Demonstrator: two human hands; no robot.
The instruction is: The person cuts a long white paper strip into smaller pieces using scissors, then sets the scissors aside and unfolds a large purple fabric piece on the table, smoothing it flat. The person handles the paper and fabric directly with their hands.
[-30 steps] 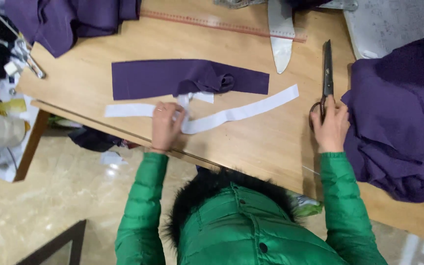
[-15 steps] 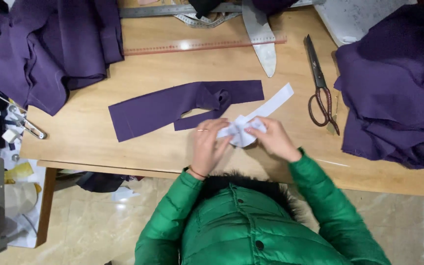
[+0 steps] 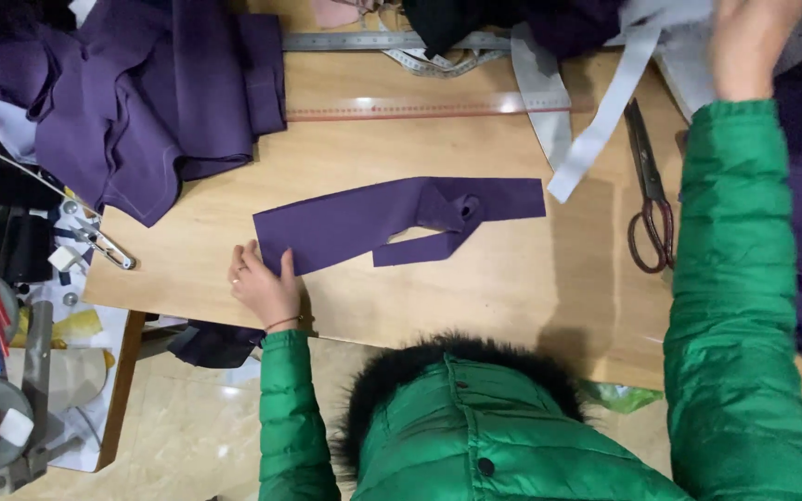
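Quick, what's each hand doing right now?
Left hand: open, fingers resting on the near end of the purple fabric piece on the table.
Right hand: raised, blurred, closed on the white fabric strip.

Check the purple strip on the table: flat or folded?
Mostly flat, folded near its right end. The purple strip lies spread on the table, with a bunched fold there; the left hand presses its left end.

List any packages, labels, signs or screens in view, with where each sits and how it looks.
No packages, signs or screens show.
Printed scales only:
Steel ruler: top of the table, long, grey.
Clear ruler: just below it, long, red-edged.
Tape measure: between the two, looped, pale.
Left hand rests on the purple strip; right hand lifts a white strip.
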